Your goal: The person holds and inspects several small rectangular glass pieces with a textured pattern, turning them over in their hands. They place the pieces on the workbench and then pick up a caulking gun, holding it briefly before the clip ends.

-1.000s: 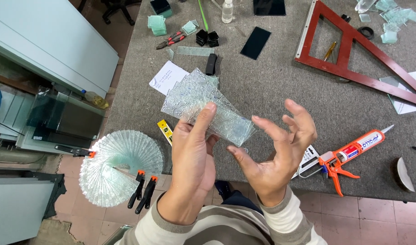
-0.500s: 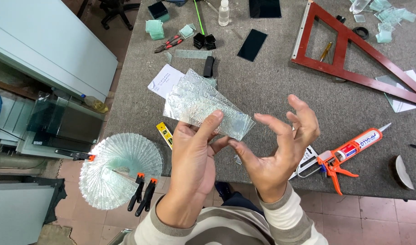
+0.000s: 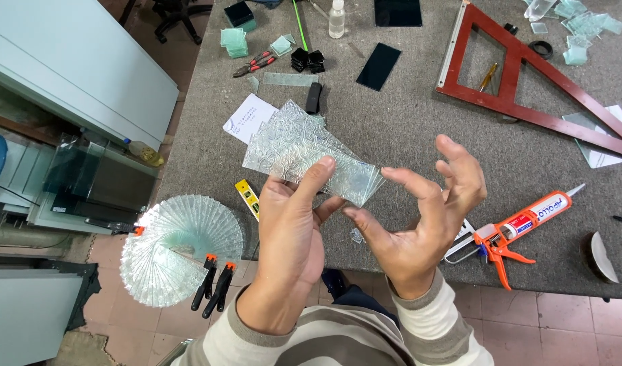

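Left hand (image 3: 290,230) is gripping a fanned stack of patterned glass strips (image 3: 311,152) above the table (image 3: 406,122), thumb on top. Right hand (image 3: 419,217) is hovering released just right of the grip, fingers spread. Looks like mid-sorting; next move likely needs pinching the strip end nearest that hand.

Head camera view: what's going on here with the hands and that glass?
A person holds a fanned stack of patterned glass strips in the left hand, thumb pressed on top, above a grey worktable. The right hand is open beside the strips' near end, fingers spread, not gripping them. A caulking gun lies on the table to the right. A finished-looking glass fan, held by clamps, sits at the table edge.
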